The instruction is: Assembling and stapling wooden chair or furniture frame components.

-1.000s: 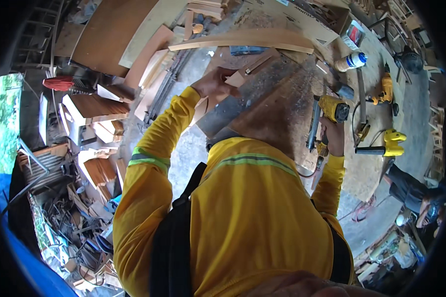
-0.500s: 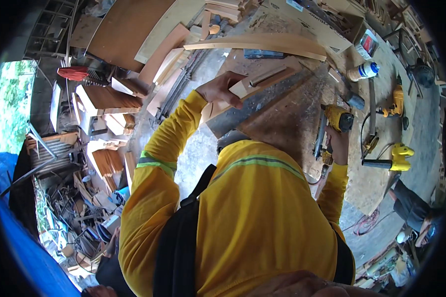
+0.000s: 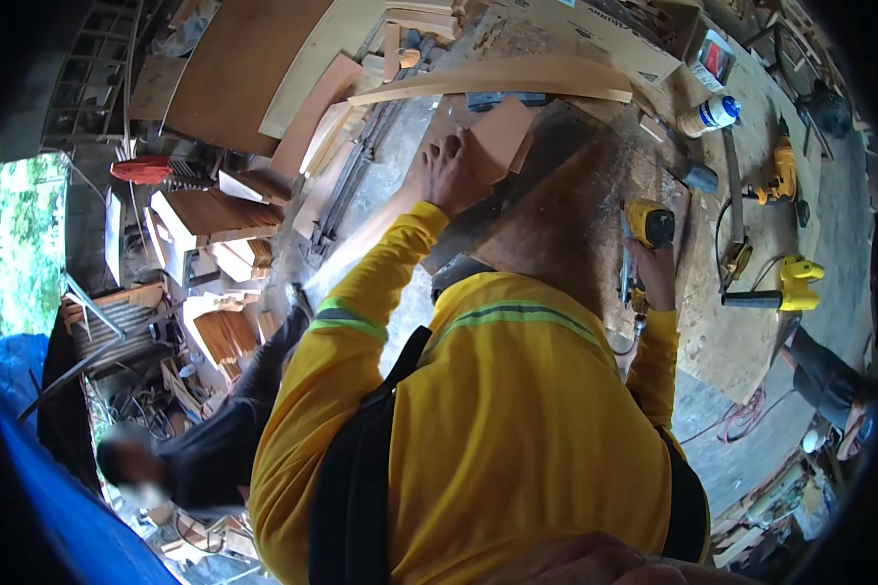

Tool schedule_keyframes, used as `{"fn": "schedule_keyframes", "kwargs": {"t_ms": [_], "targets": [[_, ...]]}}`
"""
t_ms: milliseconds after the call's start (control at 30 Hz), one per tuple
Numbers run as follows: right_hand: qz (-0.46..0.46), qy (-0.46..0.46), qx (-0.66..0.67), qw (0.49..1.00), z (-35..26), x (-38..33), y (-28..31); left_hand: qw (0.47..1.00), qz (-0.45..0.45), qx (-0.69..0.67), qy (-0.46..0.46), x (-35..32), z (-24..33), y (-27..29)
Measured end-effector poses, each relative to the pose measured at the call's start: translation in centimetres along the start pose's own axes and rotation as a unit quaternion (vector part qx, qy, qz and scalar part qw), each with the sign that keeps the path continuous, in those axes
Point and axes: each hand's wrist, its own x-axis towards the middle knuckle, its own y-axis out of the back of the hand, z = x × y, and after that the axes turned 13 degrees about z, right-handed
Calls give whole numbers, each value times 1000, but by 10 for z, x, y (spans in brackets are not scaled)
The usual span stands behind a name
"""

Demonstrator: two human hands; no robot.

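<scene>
My left hand [image 3: 449, 175] lies flat, fingers apart, on a small light wooden board [image 3: 502, 136] at the far side of a sawdust-covered workbench [image 3: 566, 224]. It presses on the board rather than gripping it. My right hand [image 3: 657, 278] is closed around the handle of a yellow and black power tool [image 3: 646, 226], which stands on the bench's right part. A dark cord hangs down from the tool. My yellow sleeves and chest fill the lower middle and hide the near edge of the bench.
A long curved wooden strip [image 3: 498, 78] lies beyond the board. To the right sit a white bottle [image 3: 709, 115], a yellow drill [image 3: 780, 175] and another yellow tool [image 3: 798, 283]. A person in black [image 3: 215, 448] crouches lower left near stacked wood [image 3: 215, 214].
My left hand has slid forward and flattened onto the small board. The right hand keeps its hold on the yellow tool. A person in black has come into view at lower left.
</scene>
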Motion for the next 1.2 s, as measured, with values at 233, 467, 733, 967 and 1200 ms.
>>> {"fn": "schedule_keyframes", "kwargs": {"t_ms": [233,467,733,967,1200], "targets": [[29,41,26,998,11,-5,-7,999,-11,-27,-33,-9,-22,-57],[20,7,-19,1000,7,-6,0,974,-201,-71,74,-4,-66,-33],[40,59,9,997,14,-7,3,989,-123,73,-33,-6,-53,26],[39,92,-40,994,24,-6,2,971,-183,75,-136,13,-22,54],[77,124,-44,988,15,-16,0,947,-242,123,-174,37,22,101]]}}
